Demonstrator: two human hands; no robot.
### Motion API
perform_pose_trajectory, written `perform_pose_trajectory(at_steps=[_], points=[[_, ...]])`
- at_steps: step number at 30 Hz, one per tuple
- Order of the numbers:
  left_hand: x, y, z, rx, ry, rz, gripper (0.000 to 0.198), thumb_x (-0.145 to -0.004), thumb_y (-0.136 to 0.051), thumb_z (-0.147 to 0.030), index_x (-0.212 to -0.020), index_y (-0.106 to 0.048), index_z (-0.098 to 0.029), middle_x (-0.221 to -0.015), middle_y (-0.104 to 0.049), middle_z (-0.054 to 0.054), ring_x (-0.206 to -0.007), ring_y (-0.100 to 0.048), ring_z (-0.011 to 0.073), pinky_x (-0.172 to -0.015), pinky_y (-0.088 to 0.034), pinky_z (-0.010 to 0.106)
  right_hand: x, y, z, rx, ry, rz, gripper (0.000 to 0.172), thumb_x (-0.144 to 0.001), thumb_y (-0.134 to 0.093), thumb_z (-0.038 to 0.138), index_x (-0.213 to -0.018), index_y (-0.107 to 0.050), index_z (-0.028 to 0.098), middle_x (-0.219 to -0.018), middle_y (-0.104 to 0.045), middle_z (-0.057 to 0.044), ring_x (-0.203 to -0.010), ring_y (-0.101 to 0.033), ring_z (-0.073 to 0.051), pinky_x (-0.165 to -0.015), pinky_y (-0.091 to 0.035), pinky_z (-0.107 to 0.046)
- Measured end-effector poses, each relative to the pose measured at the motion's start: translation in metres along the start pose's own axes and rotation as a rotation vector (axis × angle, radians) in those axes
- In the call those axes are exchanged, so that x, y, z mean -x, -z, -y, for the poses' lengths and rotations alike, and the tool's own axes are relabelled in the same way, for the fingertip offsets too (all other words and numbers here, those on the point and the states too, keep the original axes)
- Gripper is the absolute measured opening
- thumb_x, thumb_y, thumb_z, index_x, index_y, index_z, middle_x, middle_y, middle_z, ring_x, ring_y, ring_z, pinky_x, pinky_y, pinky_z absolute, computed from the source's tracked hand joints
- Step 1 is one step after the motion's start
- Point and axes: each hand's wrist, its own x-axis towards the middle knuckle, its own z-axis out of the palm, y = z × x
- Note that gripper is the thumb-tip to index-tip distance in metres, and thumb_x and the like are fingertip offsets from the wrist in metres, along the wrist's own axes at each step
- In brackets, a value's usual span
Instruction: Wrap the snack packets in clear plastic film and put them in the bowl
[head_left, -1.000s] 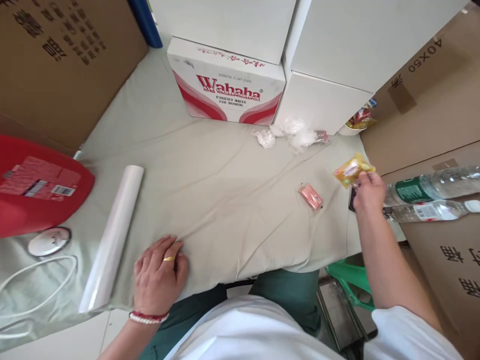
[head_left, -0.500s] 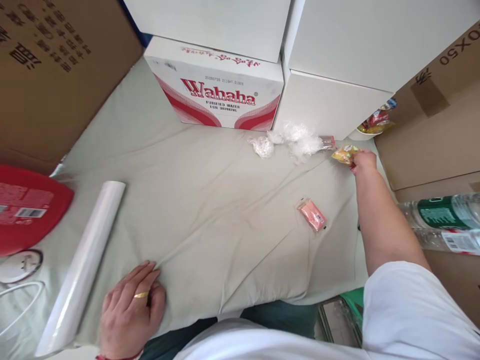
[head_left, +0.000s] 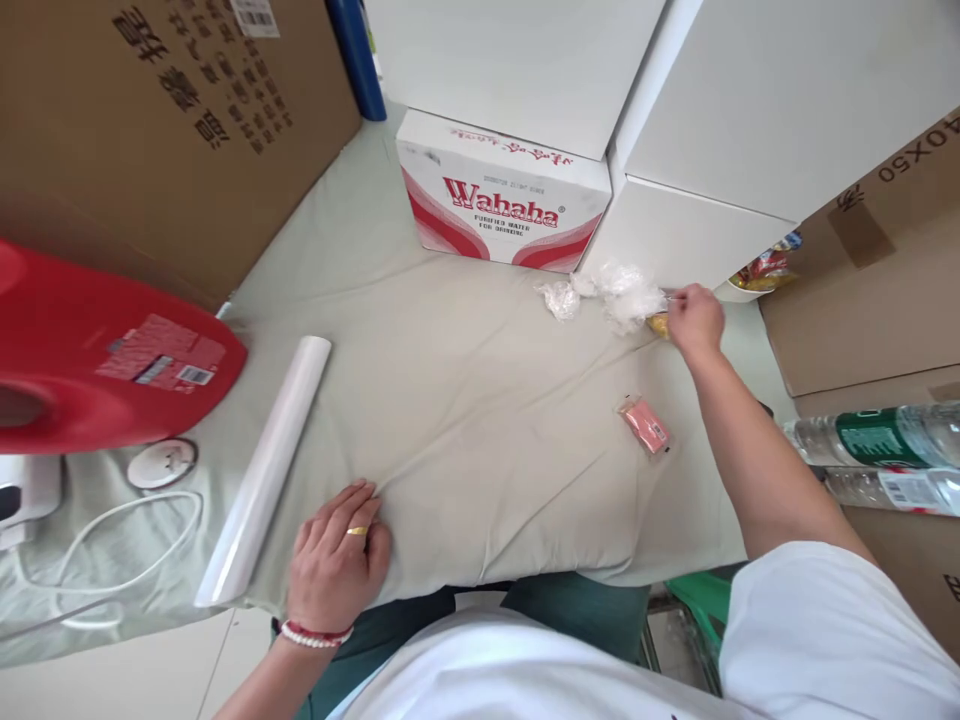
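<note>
My right hand point(head_left: 696, 320) reaches to the back right of the cloth with its fingers pinched together at the edge of the crumpled clear plastic point(head_left: 626, 295). What the fingertips hold is mostly hidden; only a thin dark edge shows. A yellow packet point(head_left: 658, 325) lies just left of the hand, partly covered by it. Nearer to me, a pink packet point(head_left: 645, 425) in clear wrapping lies on the cloth. My left hand point(head_left: 339, 550) rests palm down near the front edge, fingers stretched out and holding nothing.
A white roll point(head_left: 266, 470) lies left of my left hand, beside a red jug point(head_left: 120, 360) and a white cable point(head_left: 135, 575). The Wahaha carton point(head_left: 506, 200) and white boxes stand behind. At right are a cup of colourful packets point(head_left: 750, 285) and bottles point(head_left: 870, 435).
My right hand has shifted left toward the crumpled plastic. The yellow packet, earlier in its fingers, is now lower and mostly behind the hand. The view has turned left; my left hand stays on the cloth.
</note>
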Motion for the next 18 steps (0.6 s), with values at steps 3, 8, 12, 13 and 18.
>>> perform_pose_trajectory(at_steps=[3, 8, 12, 13, 18], points=[[0.002, -0.001, -0.001, 0.012, 0.015, 0.011, 0.025, -0.086, -0.063, -0.007, -0.108, -0.065, -0.018, -0.116, -0.077, 0.014, -0.113, -0.074, 0.0307, -0.093, -0.054, 0.042, 0.009, -0.018, 0.065, 0.009, 0.191, 0.216, 0.026, -0.092, -0.052, 0.019, -0.107, -0.074, 0.020, -0.108, -0.070, -0.013, -0.101, -0.062, -0.027, -0.091, -0.047, -0.037], [0.005, -0.002, -0.003, 0.027, 0.072, 0.018, 0.025, -0.086, -0.060, -0.008, -0.108, -0.067, -0.019, -0.117, -0.078, 0.013, -0.115, -0.073, 0.0291, -0.095, -0.053, 0.041, 0.032, -0.046, 0.120, 0.078, 0.010, 0.136, 0.035, -0.096, -0.055, 0.024, -0.129, -0.066, 0.016, -0.133, -0.060, -0.022, -0.109, -0.063, -0.029, -0.088, -0.048, -0.037], [0.007, -0.004, -0.004, 0.055, 0.120, 0.004, 0.023, -0.088, -0.058, -0.009, -0.105, -0.069, -0.020, -0.116, -0.078, 0.012, -0.115, -0.072, 0.0279, -0.094, -0.052, 0.040, 0.073, -0.043, 0.104, 0.064, -0.004, 0.201, 0.026, -0.100, -0.053, 0.028, -0.114, -0.069, 0.015, -0.112, -0.067, -0.021, -0.103, -0.064, -0.028, -0.087, -0.047, -0.037], [0.008, -0.005, -0.004, 0.062, 0.127, 0.006, 0.022, -0.088, -0.058, -0.010, -0.104, -0.069, -0.020, -0.116, -0.078, 0.012, -0.116, -0.072, 0.0280, -0.094, -0.052, 0.040, 0.087, -0.040, 0.097, 0.068, 0.025, 0.229, 0.024, -0.100, -0.051, 0.027, -0.107, -0.070, 0.015, -0.104, -0.069, -0.019, -0.099, -0.064, -0.027, -0.087, -0.047, -0.036], [0.010, -0.007, -0.003, 0.104, 0.162, 0.043, 0.021, -0.089, -0.058, -0.012, -0.103, -0.071, -0.020, -0.118, -0.078, 0.012, -0.119, -0.071, 0.0285, -0.096, -0.051, 0.042, 0.154, -0.019, 0.058, 0.000, 0.177, 0.264, 0.031, -0.100, -0.044, 0.034, -0.104, -0.072, 0.019, -0.097, -0.069, -0.013, -0.088, -0.060, -0.026, -0.087, -0.047, -0.038]])
